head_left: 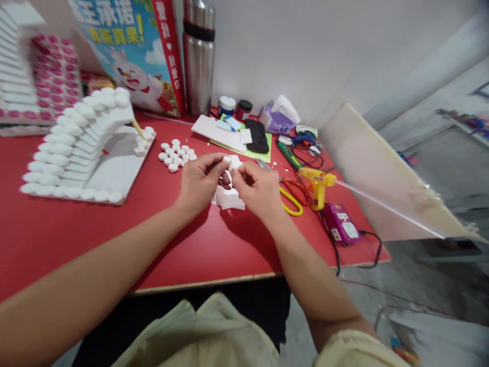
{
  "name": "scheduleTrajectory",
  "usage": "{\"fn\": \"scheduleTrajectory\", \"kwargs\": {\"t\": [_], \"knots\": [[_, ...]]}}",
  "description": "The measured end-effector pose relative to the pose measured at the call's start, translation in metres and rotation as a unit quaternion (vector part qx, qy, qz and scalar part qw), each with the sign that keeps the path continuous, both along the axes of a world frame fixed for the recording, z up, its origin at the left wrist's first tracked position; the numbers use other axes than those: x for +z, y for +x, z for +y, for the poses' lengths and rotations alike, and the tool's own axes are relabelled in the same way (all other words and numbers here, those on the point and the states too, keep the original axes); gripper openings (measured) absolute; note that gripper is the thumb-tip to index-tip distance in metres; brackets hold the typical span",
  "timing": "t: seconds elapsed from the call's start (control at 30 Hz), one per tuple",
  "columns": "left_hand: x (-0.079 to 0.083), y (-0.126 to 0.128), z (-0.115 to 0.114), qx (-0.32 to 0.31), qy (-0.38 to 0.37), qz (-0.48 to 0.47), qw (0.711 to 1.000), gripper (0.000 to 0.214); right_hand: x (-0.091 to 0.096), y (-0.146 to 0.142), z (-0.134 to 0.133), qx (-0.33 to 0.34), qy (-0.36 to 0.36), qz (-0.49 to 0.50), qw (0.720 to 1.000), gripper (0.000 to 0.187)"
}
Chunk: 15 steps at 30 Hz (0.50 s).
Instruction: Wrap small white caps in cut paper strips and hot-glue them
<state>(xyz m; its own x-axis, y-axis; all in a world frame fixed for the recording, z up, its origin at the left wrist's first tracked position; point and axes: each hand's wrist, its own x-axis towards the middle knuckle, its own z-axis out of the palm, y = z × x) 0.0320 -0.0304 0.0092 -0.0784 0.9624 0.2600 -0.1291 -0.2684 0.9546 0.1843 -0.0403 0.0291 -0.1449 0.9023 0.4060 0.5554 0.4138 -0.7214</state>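
Note:
Above the middle of the red table, my left hand [203,179] and my right hand [256,186] meet, both closed with fingers pinched. Between their fingertips is a small white piece of paper [234,162], partly covered by the fingers; whether it is folded or rolled I cannot tell. Just below the hands lies a small stack of white paper pieces [231,199]. Left of my left hand, several small white round pads [175,154] sit in a cluster. Yellow-and-red-handled scissors [292,206] lie beside my right hand, their blades mostly hidden.
A white model staircase [82,148] edged with puffy rounds stands at left. Right are a yellow glue gun [318,183] with a long clear stick and a purple power socket [343,224] with cables. Behind stand a steel flask [198,61], jars and a tissue pack [280,116].

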Motion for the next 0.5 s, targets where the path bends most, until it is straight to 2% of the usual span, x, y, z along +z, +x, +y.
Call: {"fn": "scheduleTrajectory", "kwargs": {"t": [0.07, 0.17, 0.27, 0.37, 0.5], "knots": [[0.000, -0.002, 0.002, -0.011, -0.002, -0.003, 1.000, 0.013, 0.005, 0.008, 0.006, -0.009, -0.063, 0.077, 0.995, 0.042], [-0.001, -0.004, 0.004, -0.023, -0.004, 0.019, 1.000, 0.010, 0.008, 0.016, 0.014, -0.013, -0.169, 0.198, 0.965, 0.056], [-0.001, -0.004, 0.004, -0.037, -0.007, 0.048, 0.998, 0.009, 0.006, 0.017, 0.019, 0.036, -0.241, 0.232, 0.942, 0.057], [0.000, -0.004, 0.002, -0.047, -0.004, 0.063, 0.997, 0.008, 0.000, 0.014, 0.018, 0.077, -0.251, 0.232, 0.937, 0.050], [0.003, -0.003, 0.001, -0.051, -0.015, 0.059, 0.997, 0.009, -0.006, 0.009, 0.017, 0.071, -0.231, 0.220, 0.945, 0.040]]}}
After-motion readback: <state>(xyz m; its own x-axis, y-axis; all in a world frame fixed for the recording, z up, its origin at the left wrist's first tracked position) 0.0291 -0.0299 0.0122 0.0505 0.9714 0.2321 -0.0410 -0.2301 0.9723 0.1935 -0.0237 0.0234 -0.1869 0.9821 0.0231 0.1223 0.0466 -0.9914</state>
